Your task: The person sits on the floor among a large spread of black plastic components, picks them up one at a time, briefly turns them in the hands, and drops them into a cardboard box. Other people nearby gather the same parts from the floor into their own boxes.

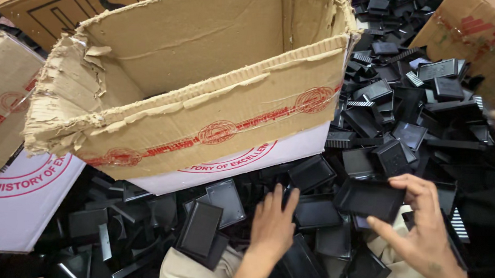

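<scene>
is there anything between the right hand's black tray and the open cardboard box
Nothing visible stands between them. The right hand holds the black plastic tray above the pile of black parts; the torn cardboard box lies up-left, its near wall facing the tray, its open top uncovered.

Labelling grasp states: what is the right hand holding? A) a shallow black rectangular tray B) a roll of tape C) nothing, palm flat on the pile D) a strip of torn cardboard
A: the right hand grips a shallow black rectangular tray by its right edge, above the pile of similar black parts, while the left hand rests flat on the parts.
</scene>
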